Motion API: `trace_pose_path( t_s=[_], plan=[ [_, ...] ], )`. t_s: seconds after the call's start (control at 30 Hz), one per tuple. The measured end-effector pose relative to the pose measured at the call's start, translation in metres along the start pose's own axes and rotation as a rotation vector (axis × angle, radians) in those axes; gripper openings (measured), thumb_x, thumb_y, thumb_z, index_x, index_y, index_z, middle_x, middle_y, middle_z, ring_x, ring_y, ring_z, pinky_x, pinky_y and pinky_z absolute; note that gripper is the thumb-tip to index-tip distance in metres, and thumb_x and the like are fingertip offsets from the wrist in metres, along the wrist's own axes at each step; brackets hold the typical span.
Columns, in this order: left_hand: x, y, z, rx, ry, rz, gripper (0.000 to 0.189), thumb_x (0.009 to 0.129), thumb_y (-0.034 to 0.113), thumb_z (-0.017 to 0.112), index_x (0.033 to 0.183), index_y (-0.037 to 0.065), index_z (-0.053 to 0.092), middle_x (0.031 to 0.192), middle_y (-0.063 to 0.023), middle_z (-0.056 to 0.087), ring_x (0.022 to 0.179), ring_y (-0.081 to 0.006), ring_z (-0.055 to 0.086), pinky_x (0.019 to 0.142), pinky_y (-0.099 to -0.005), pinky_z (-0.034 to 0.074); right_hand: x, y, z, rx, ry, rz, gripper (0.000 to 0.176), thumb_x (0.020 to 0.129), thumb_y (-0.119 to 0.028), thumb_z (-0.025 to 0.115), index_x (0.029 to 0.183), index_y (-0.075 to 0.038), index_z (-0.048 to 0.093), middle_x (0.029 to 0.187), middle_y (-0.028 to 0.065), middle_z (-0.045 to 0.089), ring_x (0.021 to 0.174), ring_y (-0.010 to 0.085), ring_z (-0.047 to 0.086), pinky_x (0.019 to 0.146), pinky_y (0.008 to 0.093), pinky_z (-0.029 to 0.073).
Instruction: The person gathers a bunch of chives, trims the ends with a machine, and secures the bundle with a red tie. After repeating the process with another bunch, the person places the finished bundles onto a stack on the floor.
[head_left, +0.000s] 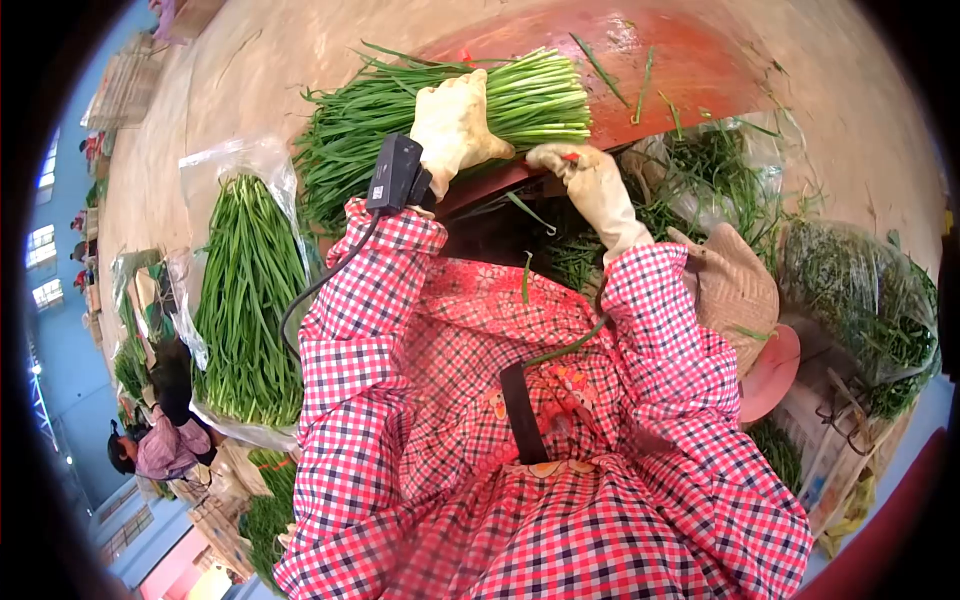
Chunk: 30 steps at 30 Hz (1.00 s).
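Note:
A thick bundle of long green stalks [350, 130] lies on a red board [690, 75], its pale cut ends to the right. My left hand [458, 125], in a cream glove, is pressed over the bundle near the pale ends, its fingers spread. A black device with a cable [396, 172] is strapped at that wrist. My right hand [585, 180], also gloved, is beside the board's near edge, just below the cut ends. Its fingers are curled together around something small and red, too small to name.
Another green bundle [245, 300] lies in clear plastic at the left. Loose greens in plastic bags [860, 300] are at the right, near a pink round object [770, 375]. A person [170, 440] is at the lower left. Stray stalks lie on the board.

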<state>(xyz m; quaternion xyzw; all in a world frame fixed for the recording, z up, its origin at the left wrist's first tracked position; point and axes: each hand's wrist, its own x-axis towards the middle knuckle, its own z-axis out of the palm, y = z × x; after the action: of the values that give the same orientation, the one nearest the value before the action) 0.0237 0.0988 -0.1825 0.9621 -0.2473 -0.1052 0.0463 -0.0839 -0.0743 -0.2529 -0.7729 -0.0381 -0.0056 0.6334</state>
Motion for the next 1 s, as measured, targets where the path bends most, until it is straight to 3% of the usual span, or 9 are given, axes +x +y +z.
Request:
trace_pose_path(
  t_s=[0.17,0.3,0.33,0.4,0.5,0.63,0.73,0.9,1.0],
  plan=[
    [-0.004,-0.005,-0.003,-0.002,-0.017,0.065,0.114,0.055,0.049,0.085,0.140,-0.006,0.033,0.131,-0.0257,0.051,0.124,-0.0361,0.048,0.103,-0.0437,0.037,0.031,0.013,-0.011,-0.351,-0.093,-0.147,0.017,0.092,-0.007,0.054,0.099,-0.005,0.070,0.092,0.0095,0.072,0.087,0.0231,0.068,0.079,0.0299,0.051],
    [-0.012,0.004,0.001,0.065,0.002,0.042,0.123,0.052,0.051,0.087,0.141,-0.009,0.028,0.136,-0.0263,0.046,0.128,-0.0363,0.043,0.106,-0.0427,0.034,0.049,0.003,-0.019,-0.434,-0.167,0.014,0.019,0.092,-0.012,0.053,0.093,-0.005,0.070,0.086,0.0109,0.071,0.082,0.0249,0.067,0.074,0.0333,0.050],
    [-0.013,0.009,0.003,0.093,0.028,0.025,0.124,0.051,0.051,0.087,0.141,-0.010,0.028,0.136,-0.0259,0.046,0.128,-0.0359,0.043,0.106,-0.0427,0.034,0.056,0.002,-0.019,-0.420,-0.201,0.123,0.017,0.089,-0.022,0.058,0.097,-0.013,0.071,0.091,0.0102,0.070,0.084,0.0286,0.066,0.074,0.0364,0.050],
    [-0.012,0.013,0.006,0.105,0.042,-0.012,0.122,0.051,0.049,0.088,0.140,-0.011,0.029,0.135,-0.0240,0.047,0.127,-0.0335,0.045,0.104,-0.0431,0.035,0.057,-0.007,-0.022,-0.497,-0.209,0.177,0.018,0.090,-0.022,0.059,0.098,-0.013,0.071,0.090,0.0110,0.070,0.084,0.0275,0.067,0.073,0.0362,0.050],
    [-0.011,0.007,0.018,0.134,0.122,0.000,0.117,0.052,0.046,0.087,0.139,-0.009,0.032,0.133,-0.0216,0.049,0.124,-0.0310,0.048,0.102,-0.0430,0.036,0.041,-0.004,-0.020,-0.366,-0.165,0.125,0.021,0.092,-0.007,0.051,0.100,-0.004,0.070,0.090,0.0133,0.070,0.088,0.0292,0.067,0.079,0.0330,0.052],
    [-0.011,0.006,0.021,0.119,0.143,-0.018,0.111,0.054,0.044,0.085,0.138,-0.007,0.035,0.131,-0.0211,0.052,0.122,-0.0304,0.050,0.101,-0.0427,0.037,0.015,-0.003,-0.004,-0.207,-0.054,0.008,0.023,0.090,-0.003,0.052,0.106,-0.005,0.068,0.099,0.0142,0.069,0.093,0.0301,0.067,0.082,0.0349,0.052],
    [-0.010,0.008,0.016,0.101,0.092,-0.039,0.108,0.055,0.044,0.084,0.137,-0.006,0.036,0.129,-0.0212,0.054,0.121,-0.0309,0.051,0.101,-0.0425,0.038,0.003,0.021,0.012,-0.411,-0.017,-0.197,0.019,0.083,0.000,0.055,0.096,-0.003,0.069,0.093,0.0134,0.068,0.087,0.0300,0.066,0.076,0.0344,0.053],
    [-0.009,0.006,0.018,0.099,0.118,-0.041,0.103,0.056,0.044,0.084,0.135,-0.004,0.039,0.125,-0.0200,0.056,0.118,-0.0305,0.053,0.099,-0.0421,0.039,-0.016,0.028,0.013,-0.527,0.000,-0.224,0.020,0.079,0.004,0.058,0.092,-0.004,0.070,0.089,0.0108,0.068,0.084,0.0267,0.066,0.074,0.0316,0.053],
    [-0.007,0.006,0.020,0.110,0.125,-0.044,0.102,0.056,0.044,0.084,0.135,-0.004,0.040,0.125,-0.0193,0.056,0.118,-0.0303,0.054,0.099,-0.0418,0.040,-0.018,0.033,0.012,-0.326,0.058,-0.200,0.013,0.085,-0.014,0.061,0.094,-0.013,0.071,0.094,0.0069,0.067,0.089,0.0282,0.064,0.077,0.0383,0.051]
  ],
)
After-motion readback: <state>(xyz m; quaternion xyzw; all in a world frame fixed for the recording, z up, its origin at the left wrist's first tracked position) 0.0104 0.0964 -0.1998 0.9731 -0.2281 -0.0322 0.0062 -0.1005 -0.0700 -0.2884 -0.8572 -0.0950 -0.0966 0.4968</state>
